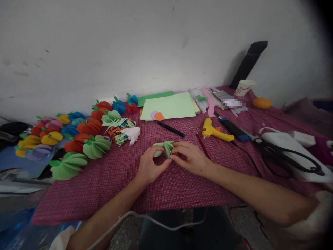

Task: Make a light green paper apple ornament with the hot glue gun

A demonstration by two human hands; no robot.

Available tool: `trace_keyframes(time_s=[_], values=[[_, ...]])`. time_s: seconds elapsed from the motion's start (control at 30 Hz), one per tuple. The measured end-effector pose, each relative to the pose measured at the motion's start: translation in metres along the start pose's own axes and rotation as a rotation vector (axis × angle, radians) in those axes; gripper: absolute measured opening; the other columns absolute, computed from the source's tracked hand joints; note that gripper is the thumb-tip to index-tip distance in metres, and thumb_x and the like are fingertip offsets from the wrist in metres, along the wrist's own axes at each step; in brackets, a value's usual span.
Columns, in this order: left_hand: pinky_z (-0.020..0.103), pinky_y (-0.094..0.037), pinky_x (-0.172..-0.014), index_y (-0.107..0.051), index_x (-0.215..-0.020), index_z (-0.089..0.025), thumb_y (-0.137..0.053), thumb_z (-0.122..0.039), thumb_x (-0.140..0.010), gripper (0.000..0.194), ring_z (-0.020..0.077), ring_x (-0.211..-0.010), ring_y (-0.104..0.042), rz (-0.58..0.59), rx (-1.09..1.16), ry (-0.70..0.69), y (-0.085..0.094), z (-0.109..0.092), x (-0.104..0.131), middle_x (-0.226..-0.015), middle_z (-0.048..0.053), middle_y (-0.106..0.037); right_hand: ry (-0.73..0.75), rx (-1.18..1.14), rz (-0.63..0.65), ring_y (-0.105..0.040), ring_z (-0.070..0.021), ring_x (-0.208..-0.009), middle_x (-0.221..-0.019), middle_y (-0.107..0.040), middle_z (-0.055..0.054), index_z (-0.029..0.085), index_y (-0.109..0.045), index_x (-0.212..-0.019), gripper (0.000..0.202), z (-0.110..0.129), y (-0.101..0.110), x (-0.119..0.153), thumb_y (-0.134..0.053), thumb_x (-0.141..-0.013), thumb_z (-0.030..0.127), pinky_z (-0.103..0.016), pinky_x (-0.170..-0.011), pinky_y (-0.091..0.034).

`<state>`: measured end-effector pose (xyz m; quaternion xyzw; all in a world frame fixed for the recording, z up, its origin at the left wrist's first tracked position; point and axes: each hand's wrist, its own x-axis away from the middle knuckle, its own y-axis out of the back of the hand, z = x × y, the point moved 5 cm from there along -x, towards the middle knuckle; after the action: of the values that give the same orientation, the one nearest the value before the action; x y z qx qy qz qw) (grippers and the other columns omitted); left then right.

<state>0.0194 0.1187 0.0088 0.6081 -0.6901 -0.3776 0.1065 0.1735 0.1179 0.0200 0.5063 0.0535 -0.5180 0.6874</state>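
Between my two hands, low over the checked cloth, is a light green paper pumpkin (pixel 168 148) with its folded leaves fanned apart. My left hand (pixel 152 165) grips its near left side, thumb and fingers curved around it. On the other side my right hand (pixel 191 157) pinches the paper between thumb and fingertips. The pumpkin's underside is hidden. Just beyond it lies a black pen (pixel 171 128). A dark red pencil (pixel 203 145) rests by my right hand, and a yellow glue gun (pixel 215 132) lies a little farther right.
Many finished paper pumpkins (pixel 90 127) crowd the left side, beside a heap of paper scraps (pixel 121 132). Light green sheets (pixel 169 107) lie at the back. To the right are large black scissors (pixel 288 156), a white power strip (pixel 299 152), a paper cup (pixel 244 87) and an orange fruit (pixel 261 102).
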Motion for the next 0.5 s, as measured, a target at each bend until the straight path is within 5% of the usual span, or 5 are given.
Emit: trace_keyframes(time_s=[0.5], values=[[0.033, -0.049, -0.083, -0.063, -0.093, -0.019, -0.062, -0.027, -0.076, 0.020, 0.0170, -0.087, -0.062, -0.086, 0.176, -0.039, 0.000, 0.015, 0.001, -0.093, 0.005, -0.068, -0.040, 0.023, -0.053, -0.060, -0.0190, -0.093, -0.092, -0.065, -0.007, 0.019, -0.061, -0.085, 0.009, 0.001, 0.013, -0.005, -0.053, -0.084, 0.023, -0.036, -0.082, -0.051]])
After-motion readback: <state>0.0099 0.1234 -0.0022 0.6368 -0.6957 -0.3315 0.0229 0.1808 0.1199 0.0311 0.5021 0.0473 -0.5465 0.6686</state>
